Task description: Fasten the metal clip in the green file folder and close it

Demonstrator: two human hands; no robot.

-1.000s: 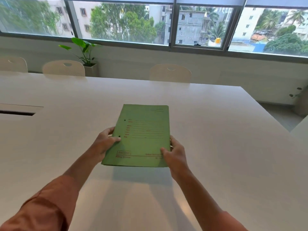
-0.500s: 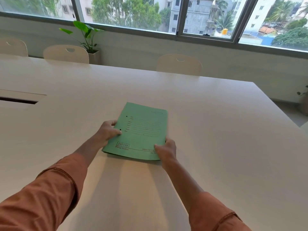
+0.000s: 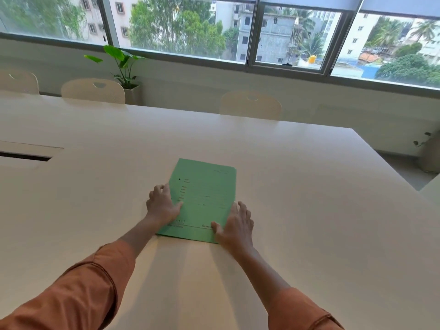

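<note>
The green file folder [image 3: 205,198] lies closed and flat on the white conference table [image 3: 309,186], front cover up, printed lines and a small dark punch hole showing near its left edge. It sits roughly mid-table in front of the person, turned a little so its far end leans to the right. The left hand [image 3: 163,206] rests on the folder's left edge, fingers spread and curled loosely over the side, thumb lying across the cover; it is pressing down rather than gripping anything. The right hand [image 3: 237,222] is laid flat at the near right corner, fingers stretched out and apart along the right edge, thumb on the cover by the printed strip at the bottom, palm partly on the table; nothing is held in it either. Both forearms reach in from rust-orange sleeves [image 3: 78,289] pushed up below the elbow. The metal clip is out of sight under the shut cover. Off to the left the tabletop has a long dark cable slot [image 3: 25,156]. Across the far side stand pale chairs [image 3: 93,91], tucked in, and a leafy potted plant [image 3: 123,67] sits by the wall under a wide window [image 3: 238,32] looking out on trees and buildings.
</note>
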